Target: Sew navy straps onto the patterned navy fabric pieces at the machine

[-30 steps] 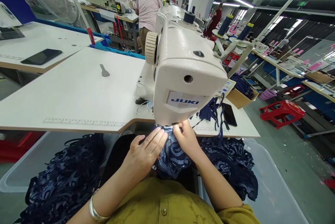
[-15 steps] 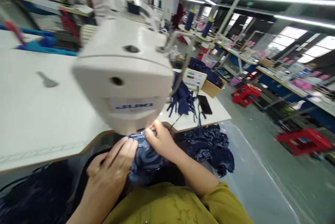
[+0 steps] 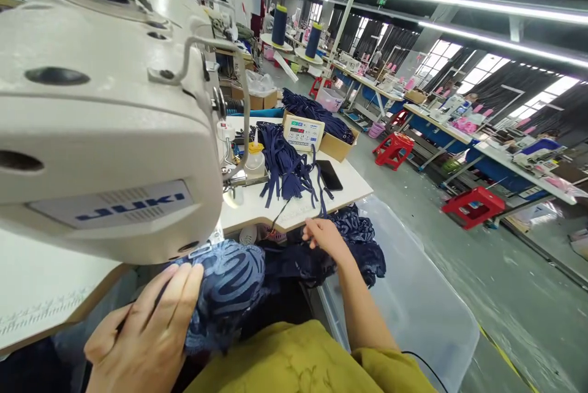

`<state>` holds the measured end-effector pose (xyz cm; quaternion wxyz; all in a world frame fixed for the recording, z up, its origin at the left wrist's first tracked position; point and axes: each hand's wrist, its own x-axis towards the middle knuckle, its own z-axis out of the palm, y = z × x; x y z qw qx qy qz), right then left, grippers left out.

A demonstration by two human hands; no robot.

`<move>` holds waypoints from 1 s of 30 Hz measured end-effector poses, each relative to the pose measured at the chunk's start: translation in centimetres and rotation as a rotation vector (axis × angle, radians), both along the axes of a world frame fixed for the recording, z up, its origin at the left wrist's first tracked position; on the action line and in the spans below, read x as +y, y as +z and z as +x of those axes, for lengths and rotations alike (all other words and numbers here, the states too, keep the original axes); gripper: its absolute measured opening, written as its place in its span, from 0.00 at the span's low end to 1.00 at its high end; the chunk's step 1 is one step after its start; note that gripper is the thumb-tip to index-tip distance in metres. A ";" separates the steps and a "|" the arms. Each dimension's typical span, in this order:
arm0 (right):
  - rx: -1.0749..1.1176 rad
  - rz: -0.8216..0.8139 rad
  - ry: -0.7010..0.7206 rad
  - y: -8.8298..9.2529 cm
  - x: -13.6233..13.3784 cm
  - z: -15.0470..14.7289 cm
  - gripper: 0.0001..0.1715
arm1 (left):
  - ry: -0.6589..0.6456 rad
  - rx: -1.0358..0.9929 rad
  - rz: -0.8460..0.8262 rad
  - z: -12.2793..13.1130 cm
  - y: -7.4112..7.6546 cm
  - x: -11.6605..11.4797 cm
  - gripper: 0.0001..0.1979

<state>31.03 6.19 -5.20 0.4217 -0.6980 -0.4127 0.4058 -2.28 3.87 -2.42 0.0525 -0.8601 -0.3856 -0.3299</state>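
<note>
A blue patterned garment piece [image 3: 236, 273], rounded like a bra cup, lies under the head of the JUKI sewing machine [image 3: 110, 136]. My left hand [image 3: 151, 319] presses and grips its left side, fingers together on the cloth; the thumb side is partly hidden. Off the cloth, my right hand [image 3: 324, 237] hovers by the table's front edge with fingers loosely curled and their tips apart. Nothing shows in it. A bundle of navy straps [image 3: 287, 163] lies just beyond that hand on the white table [image 3: 248, 212]. The needle area is hidden behind the machine head.
Beside the straps are a black phone [image 3: 329, 175], a control panel [image 3: 303, 133] and a cardboard box [image 3: 340, 147] of navy straps. Dark patterned garments [image 3: 362, 252] lie over a clear plastic bin [image 3: 404, 276] at right. Red stools [image 3: 475, 206] stand on the floor.
My right hand has let go of the garment piece and moved right, towards the straps. My left hand stays on the cloth. The view has turned right and come closer to the machine.
</note>
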 end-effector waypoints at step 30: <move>0.662 0.311 0.288 6.8 1.9 -10.8 0.24 | 0.098 0.264 0.079 1.0 4.5 -0.8 0.27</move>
